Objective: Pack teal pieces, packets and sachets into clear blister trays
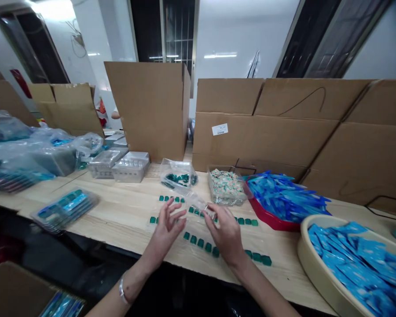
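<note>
My right hand is closed on the end of a clear plastic piece, whose exact kind I cannot make out. To its left, my left hand has its fingers spread and nothing visible in it. Rows of small dark green square pieces lie on the wooden table beneath and around both hands. Just beyond the hands, a clear plastic container holds more green pieces in a loose heap. My right palm and forearm hide part of the rows.
A clear box of small pale pieces, a red tray of blue slim items and a cream basin of blue packets stand to the right. Stacked clear packs lie left. Cardboard boxes line the back.
</note>
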The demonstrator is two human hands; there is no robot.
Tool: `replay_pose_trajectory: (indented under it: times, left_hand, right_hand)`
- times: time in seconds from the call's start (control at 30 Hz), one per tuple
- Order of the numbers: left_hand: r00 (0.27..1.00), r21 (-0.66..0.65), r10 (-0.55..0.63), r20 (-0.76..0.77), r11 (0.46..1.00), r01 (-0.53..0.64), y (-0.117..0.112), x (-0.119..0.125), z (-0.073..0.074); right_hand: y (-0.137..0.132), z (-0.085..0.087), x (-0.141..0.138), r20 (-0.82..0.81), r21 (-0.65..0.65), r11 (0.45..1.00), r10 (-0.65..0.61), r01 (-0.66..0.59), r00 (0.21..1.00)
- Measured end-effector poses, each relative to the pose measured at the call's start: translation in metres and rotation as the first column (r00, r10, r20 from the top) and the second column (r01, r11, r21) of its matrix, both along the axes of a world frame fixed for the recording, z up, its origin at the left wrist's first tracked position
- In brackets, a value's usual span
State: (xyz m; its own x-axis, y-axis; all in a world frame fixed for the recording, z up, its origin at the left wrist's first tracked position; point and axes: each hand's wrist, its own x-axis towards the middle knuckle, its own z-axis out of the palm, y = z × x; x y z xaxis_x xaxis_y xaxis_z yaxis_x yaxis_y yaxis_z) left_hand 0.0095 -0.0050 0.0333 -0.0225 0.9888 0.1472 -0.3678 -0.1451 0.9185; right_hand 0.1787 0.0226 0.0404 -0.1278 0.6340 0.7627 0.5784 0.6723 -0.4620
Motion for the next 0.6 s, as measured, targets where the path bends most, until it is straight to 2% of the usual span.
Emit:
replay_pose_trajectory:
  times: [0.07,0.1,0.17,0.23,0.3,0.4,0.5,0.57,0.6]
  left_hand:
    - [0.97,-0.078,-0.087,0.229,0.991,0.108,-0.012,0.015,-0.001]
    - [0.946,-0.118,-0.092,0.311,0.984,0.134,-0.016,0.021,-0.001]
    - [0.919,-0.193,-0.026,0.394,0.975,0.111,-0.019,0.025,-0.002]
    - [0.925,-0.244,0.067,0.375,0.969,0.029,-0.016,0.019,-0.003]
    - [0.952,-0.283,0.097,0.289,0.959,-0.012,-0.011,0.007,-0.006]
    - [0.989,-0.338,0.017,0.145,0.94,0.033,-0.005,-0.017,-0.014]
    - [0.995,-0.372,-0.017,0.1,0.927,0.053,-0.002,-0.034,-0.022]
    - [0.998,-0.418,0.019,0.065,0.908,0.011,-0.001,-0.039,-0.028]
    - [0.999,-0.448,0.032,0.042,0.894,-0.01,-0.001,-0.039,-0.031]
  right_hand:
    - [-0.016,-0.005,-0.016,0.212,0.146,0.988,0.017,-0.048,0.977]
    - [-0.023,-0.007,-0.024,0.3,0.173,0.981,0.036,-0.091,0.953]
    - [-0.035,-0.009,-0.037,0.43,0.157,0.972,0.091,-0.174,0.898]
    - [-0.04,-0.006,-0.039,0.488,0.084,0.97,0.16,-0.229,0.858]
    - [-0.038,0.0,-0.028,0.501,0.034,0.971,0.188,-0.236,0.845]
    - [-0.029,0.011,0.002,0.533,-0.03,0.978,0.191,-0.208,0.824]
    - [-0.013,0.014,0.034,0.535,-0.142,0.947,0.317,-0.287,0.783]
    - [0.007,0.011,0.055,0.438,-0.173,0.954,0.298,-0.246,0.848]
    - [0.022,0.01,0.066,0.375,-0.169,0.972,0.219,-0.166,0.901]
